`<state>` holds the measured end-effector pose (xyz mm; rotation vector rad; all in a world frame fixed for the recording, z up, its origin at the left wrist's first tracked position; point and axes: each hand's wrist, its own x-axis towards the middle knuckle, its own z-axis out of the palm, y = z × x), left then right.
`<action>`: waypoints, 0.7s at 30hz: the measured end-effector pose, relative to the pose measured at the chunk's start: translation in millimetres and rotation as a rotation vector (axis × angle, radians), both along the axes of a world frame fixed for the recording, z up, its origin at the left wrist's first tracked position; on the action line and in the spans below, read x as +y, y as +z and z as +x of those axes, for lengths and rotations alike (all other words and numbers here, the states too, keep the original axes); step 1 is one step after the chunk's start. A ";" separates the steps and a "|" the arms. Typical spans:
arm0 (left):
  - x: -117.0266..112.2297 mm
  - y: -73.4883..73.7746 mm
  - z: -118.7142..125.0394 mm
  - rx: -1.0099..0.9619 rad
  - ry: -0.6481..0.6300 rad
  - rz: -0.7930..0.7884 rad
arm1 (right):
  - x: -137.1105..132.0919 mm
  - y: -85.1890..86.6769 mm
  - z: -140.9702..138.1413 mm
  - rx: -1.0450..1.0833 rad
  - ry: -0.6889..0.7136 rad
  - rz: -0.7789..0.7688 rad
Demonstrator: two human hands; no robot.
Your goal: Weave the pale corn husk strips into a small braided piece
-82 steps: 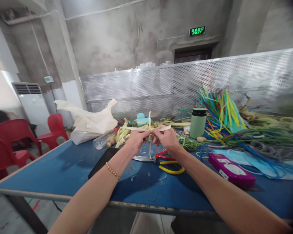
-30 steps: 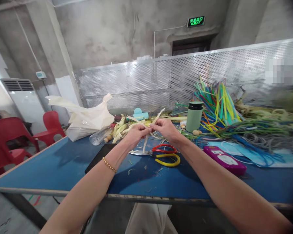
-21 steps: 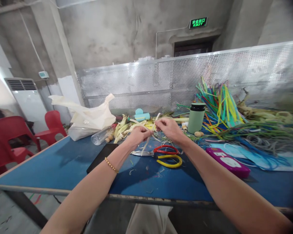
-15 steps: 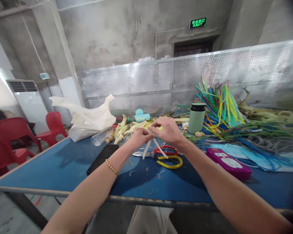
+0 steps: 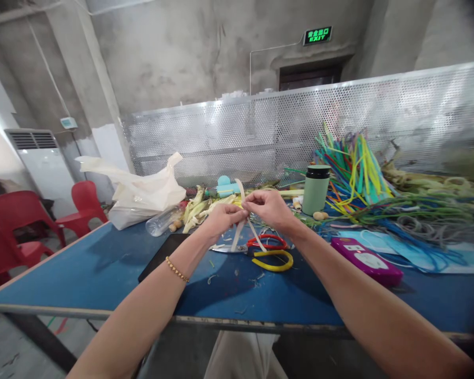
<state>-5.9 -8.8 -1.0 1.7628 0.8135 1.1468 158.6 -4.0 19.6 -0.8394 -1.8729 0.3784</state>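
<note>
table (image 5: 82, 273): blue top, worn front edge, littered with small offcuts
screen (image 5: 260, 137): perforated sheet metal along the far edge
coloured strips (image 5: 351, 168): big fanned bundle, flat and glossy, far right
bag (image 5: 142, 195): cream plastic, crumpled, far left
tumbler (image 5: 316, 189): pale green cylinder, black lid, upright, right of the hands
scissors (image 5: 249, 249): red and yellow loop handles, flat on the table just below the hands
left hand (image 5: 223, 217): fingers closed in a pinch on the pale strips (image 5: 236, 238)
right hand (image 5: 268, 208): fingertips pinched on the same strips, touching the left
strips: thin, flat, matte, husk-like; held above the table centre, one end curls up, two tails hang towards the scissors
step: looks like crossing or knotting the strips at the pinch
next: my read, needs steady tension at the crossing; the strips look springy and easy to tear
</note>
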 end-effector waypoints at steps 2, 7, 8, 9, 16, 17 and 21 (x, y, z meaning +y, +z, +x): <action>1.2 -1.7 1.1 -0.065 -0.009 -0.026 | 0.6 -1.9 -2.2 0.047 0.005 -0.003; 4.0 -5.0 3.7 -0.199 -0.055 -0.100 | 3.2 -7.2 -6.3 0.159 0.014 -0.050; 3.8 -5.1 4.1 -0.215 -0.066 -0.114 | 3.4 -7.8 -6.9 0.166 0.010 -0.054; 3.4 -5.0 4.5 -0.224 -0.078 -0.125 | 3.3 -8.2 -7.5 0.168 0.005 -0.053; -0.8 -1.7 4.0 -0.214 -0.123 -0.194 | -1.0 -8.8 -12.2 0.154 -0.014 -0.026; -1.0 -1.5 3.8 -0.212 -0.123 -0.199 | -1.1 -9.4 -12.9 0.150 -0.019 -0.023; -0.4 -1.9 3.8 -0.196 -0.122 -0.190 | 1.4 -11.7 -14.3 0.113 -0.045 0.013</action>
